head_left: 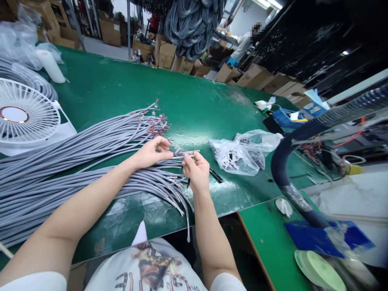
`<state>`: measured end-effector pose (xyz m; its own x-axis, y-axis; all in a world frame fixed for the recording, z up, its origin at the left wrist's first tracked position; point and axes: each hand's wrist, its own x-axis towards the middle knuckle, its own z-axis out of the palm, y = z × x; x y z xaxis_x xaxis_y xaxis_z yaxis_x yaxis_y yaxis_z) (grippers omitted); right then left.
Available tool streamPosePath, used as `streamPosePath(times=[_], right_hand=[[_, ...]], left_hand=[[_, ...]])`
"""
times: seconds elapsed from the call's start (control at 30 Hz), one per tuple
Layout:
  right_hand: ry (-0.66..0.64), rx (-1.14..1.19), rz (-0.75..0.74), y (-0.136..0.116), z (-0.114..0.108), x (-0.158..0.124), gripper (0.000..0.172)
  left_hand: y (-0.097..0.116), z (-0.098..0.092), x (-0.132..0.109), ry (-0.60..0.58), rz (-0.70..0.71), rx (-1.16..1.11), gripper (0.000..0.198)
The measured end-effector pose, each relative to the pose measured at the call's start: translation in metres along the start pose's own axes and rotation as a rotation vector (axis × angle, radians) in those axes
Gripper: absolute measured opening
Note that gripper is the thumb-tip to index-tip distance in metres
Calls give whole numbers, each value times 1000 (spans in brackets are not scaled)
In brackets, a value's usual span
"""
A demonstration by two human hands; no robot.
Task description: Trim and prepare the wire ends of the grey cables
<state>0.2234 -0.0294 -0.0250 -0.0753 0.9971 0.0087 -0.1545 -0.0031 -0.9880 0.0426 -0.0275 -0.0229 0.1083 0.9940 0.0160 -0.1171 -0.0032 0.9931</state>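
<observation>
Pinching a cable [179, 155] with the right hand [197, 166], left of the bag [222, 155]; curling the left hand [154, 152] at it, grip unclear. Also left of the bag: fanned wires [160, 126], apparently done, and unfanned ends [181, 211], apparently pending.

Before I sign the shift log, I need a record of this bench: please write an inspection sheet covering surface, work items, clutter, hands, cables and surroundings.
Surface: green tabletop, glossy, scuffed towards the near edge.
Work items: a cable end, held above the tabletop.
Clutter: clear plastic bag with small black and white parts; black pen-like item; white fan at left.
Hands: right hand pinches the cable end; left hand is at it, grip unclear.
Cables: two grey bundles; far bundle shows red wires at its ends, near bundle has pale ends.
Surroundings: cardboard boxes and hanging coils beyond; dark hose at right.
</observation>
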Motion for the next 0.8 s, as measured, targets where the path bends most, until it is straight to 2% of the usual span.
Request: streamPosePath(times=[0.07,0.13,0.23,0.37,0.5,0.67,0.8], right_hand=[[23,-7,-16,-2,-1,4,35],[43,-28,-49,-7,-5,5,36],[52,-146,-134,-17,-12,-3,36],[-64,-478,-324,-25,-17,-20,28],[-208,-805,-546,-25,-24,-23,28],[-243,-1114,-744,-32,-33,-11,33],[-299,-1338,-849,-36,-31,-2,31]], left_hand=[[-3,-2,0,-151,-50,183,31],[-4,-3,0,-208,-121,211,26],[-3,-3,1,-138,-166,136,28],[2,-1,1,-95,-166,113,27],[4,-1,-1,-113,-142,194,25],[-1,-2,-1,-187,-98,312,25],[-3,-1,0,-213,-92,356,27]])
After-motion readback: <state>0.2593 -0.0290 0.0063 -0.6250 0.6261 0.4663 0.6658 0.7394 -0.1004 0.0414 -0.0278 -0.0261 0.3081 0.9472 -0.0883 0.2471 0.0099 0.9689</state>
